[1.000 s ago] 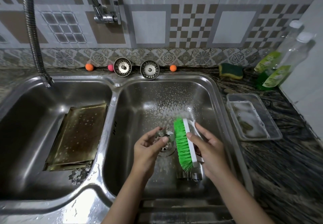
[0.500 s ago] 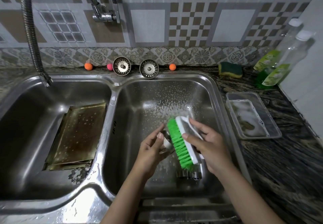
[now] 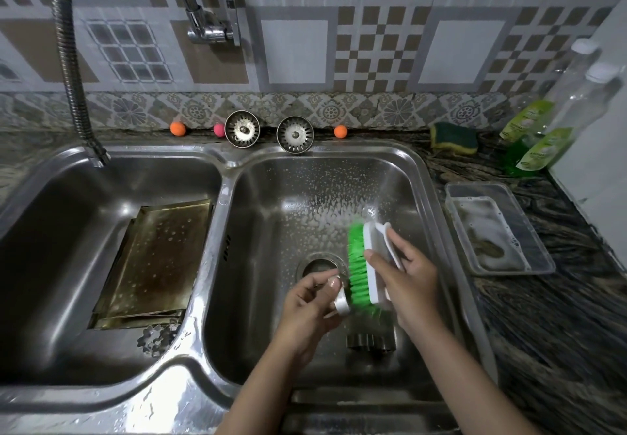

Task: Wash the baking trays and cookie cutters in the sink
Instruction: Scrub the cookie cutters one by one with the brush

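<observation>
Over the right sink basin point(image 3: 400, 177), my left hand point(image 3: 307, 305) pinches a small metal cookie cutter point(image 3: 340, 304) between thumb and fingers. My right hand point(image 3: 407, 280) grips a scrubbing brush point(image 3: 368, 261) with green bristles and a white handle; the bristles press against the cutter. Another fluted metal cutter point(image 3: 371, 343) lies on the basin floor under my hands. Stacked baking trays point(image 3: 156, 261) lean in the left basin point(image 3: 51, 231), with a star-shaped cutter point(image 3: 156, 338) at their near edge.
Two drain strainers point(image 3: 242, 128) point(image 3: 294, 134) and small orange and pink balls point(image 3: 177, 128) sit on the back ledge. A sponge point(image 3: 454, 138), dish-soap bottles point(image 3: 543, 143) and a clear soapy container point(image 3: 498, 227) stand on the right counter. A flexible hose point(image 3: 73, 61) hangs over the left basin.
My right hand has slid the brush up and down along the cutter in a scrubbing stroke. My left hand with the cutter has dropped slightly toward me.
</observation>
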A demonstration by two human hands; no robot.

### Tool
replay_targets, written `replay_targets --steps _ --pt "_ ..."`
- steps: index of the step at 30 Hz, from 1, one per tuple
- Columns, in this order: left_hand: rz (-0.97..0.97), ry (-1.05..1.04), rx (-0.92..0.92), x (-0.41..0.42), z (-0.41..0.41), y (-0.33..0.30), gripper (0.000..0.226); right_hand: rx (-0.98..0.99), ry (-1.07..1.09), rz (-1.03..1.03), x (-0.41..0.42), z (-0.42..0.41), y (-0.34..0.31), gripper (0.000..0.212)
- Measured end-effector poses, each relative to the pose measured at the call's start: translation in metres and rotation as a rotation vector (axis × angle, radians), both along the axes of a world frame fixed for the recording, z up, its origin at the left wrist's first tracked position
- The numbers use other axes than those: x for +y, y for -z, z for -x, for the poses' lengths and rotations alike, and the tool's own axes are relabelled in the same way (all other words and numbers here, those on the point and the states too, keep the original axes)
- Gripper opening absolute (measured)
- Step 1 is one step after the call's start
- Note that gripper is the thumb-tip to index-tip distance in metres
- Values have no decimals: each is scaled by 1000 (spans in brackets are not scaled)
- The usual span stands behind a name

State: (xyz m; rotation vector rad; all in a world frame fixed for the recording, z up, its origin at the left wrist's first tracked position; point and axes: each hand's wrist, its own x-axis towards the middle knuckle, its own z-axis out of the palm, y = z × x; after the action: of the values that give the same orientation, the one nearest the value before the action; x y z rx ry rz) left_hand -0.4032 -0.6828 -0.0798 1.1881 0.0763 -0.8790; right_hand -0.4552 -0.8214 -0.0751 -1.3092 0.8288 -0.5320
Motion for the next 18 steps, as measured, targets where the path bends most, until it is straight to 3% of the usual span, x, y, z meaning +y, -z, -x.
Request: replay_targets --steps 4,12,18 --pt "6 -54 54 -5 -9 -3 17 -27 -154 -7 22 16 1 55" --pt "-95 114 -93 7 -6 -13 17 22 44 139 3 -14 11 61" --pt "-223 -236 -295 68 -51 -42 18 33 -20 164 2 -12 15 64"
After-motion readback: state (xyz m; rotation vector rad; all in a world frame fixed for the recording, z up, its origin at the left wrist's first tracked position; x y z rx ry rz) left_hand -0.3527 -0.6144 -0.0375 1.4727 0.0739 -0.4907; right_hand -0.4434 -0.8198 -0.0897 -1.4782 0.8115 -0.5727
